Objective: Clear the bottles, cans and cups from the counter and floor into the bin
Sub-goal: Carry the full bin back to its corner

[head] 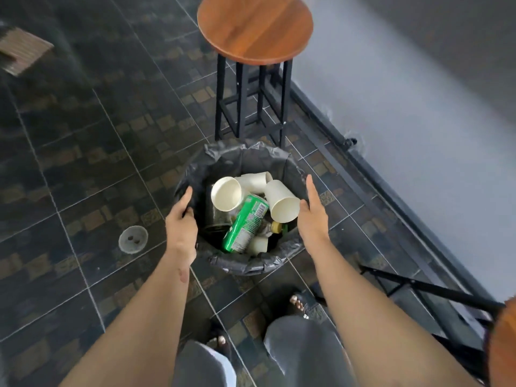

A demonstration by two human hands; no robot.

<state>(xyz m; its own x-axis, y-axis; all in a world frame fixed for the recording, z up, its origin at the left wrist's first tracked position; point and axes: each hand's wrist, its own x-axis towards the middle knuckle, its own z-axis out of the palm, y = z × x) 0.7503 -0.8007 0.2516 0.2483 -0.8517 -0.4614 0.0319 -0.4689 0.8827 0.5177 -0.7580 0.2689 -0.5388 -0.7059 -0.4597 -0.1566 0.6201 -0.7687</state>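
A round bin (223, 160) lined with a black bag stands on the tiled floor below me. Inside lie several white paper cups (280, 201), a green can (245, 224) and a small bottle with a yellow cap (275, 227). My left hand (181, 219) grips the left rim of the bin, fingers curled over the bag's edge. My right hand (312, 213) is at the right rim with fingers straight and together, palm facing the bin, holding nothing.
A wooden-topped stool (255, 29) on black legs stands just behind the bin. A round floor drain (133, 239) lies to the left. A grey wall with a black rail (391, 208) runs along the right. Another stool's edge (502, 347) shows at bottom right. My feet are below.
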